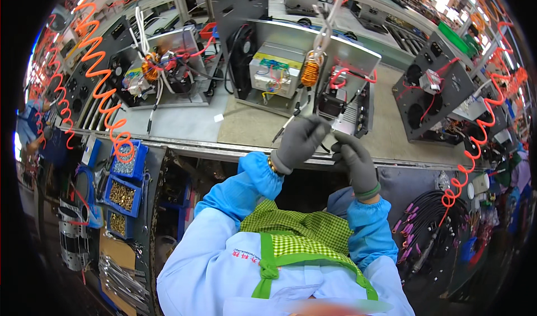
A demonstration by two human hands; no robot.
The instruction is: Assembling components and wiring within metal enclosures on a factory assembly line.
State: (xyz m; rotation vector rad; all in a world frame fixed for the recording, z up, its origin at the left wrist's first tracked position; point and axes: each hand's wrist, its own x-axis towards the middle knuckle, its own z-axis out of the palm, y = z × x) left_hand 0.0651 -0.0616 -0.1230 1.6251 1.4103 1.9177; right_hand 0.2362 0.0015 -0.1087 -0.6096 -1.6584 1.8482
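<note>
Green-checked apron (296, 222) lies nearest in the head view. Left hand (302, 142) and right hand (356, 162) are curled; whether around anything, I cannot tell. The open chassis (285, 38), near the worktop's (240, 124) front edge, seems heavy and stiff, best held by its metal base (254, 99).

Your gloved left hand (302, 141) curls, farther out | your gloved right hand (354, 162) curls just beside it | your sleeved forearms (239, 186) reach forward, angled inward
</note>
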